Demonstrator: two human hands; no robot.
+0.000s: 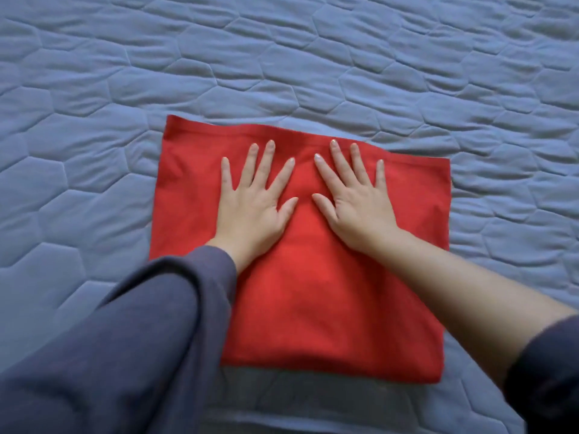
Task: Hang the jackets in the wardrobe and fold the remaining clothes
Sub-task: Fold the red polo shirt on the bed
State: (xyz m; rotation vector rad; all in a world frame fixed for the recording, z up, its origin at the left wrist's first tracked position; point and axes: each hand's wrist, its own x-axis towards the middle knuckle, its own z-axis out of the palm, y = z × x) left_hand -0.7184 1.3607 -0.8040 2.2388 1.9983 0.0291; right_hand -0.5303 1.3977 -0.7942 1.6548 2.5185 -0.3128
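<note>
A red garment point(313, 292) lies folded into a rough rectangle on the bed, in the middle of the view. My left hand point(253, 202) rests flat on its upper left part, fingers spread, palm down. My right hand point(354, 198) lies flat beside it on the upper middle, fingers also spread. Both hands press on the cloth and grip nothing. A grey garment point(297, 399) pokes out from under the near edge of the red one.
The blue quilted bedspread point(282, 57) with a hexagon stitch pattern fills the whole view around the clothes. My left arm wears a grey-purple sleeve point(131, 339); my right sleeve point(545, 377) is pushed up toward the elbow.
</note>
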